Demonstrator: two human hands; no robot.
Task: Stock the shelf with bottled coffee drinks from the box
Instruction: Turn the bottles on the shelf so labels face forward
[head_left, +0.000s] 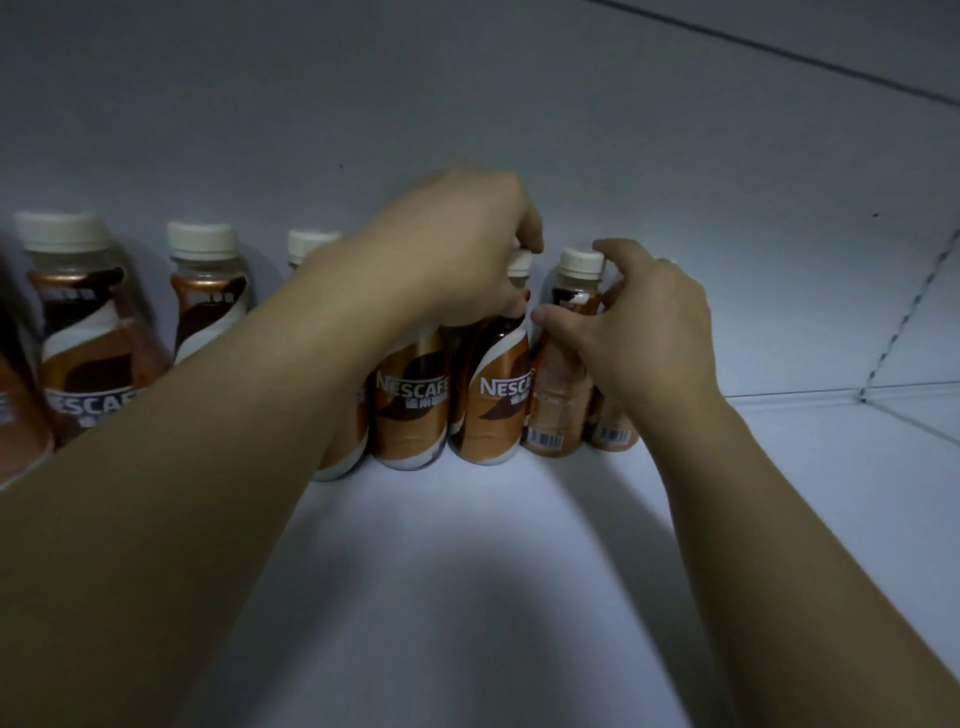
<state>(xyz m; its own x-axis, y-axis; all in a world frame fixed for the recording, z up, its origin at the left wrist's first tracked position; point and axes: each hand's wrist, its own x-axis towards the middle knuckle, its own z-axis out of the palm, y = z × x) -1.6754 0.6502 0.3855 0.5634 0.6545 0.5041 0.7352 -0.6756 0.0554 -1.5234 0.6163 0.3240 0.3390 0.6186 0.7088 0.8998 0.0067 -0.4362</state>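
Several brown-and-white Nescafe coffee bottles with white caps stand in a row along the back of a white shelf (467, 545). My left hand (457, 249) grips the neck and cap of one upright bottle (496, 395) near the middle of the row. To its right stands a bottle (563, 374) with its barcode facing me. My right hand (644, 322) hovers by that bottle with fingers spread, thumb touching its shoulder. Another barcode bottle (613, 434) is mostly hidden behind my right wrist. The box is not in view.
More bottles stand to the left, such as one (88, 332) near the left edge and one (208, 291) beside it. The white back wall (519, 130) rises behind the row. A slotted upright (904, 322) marks the shelf's right end.
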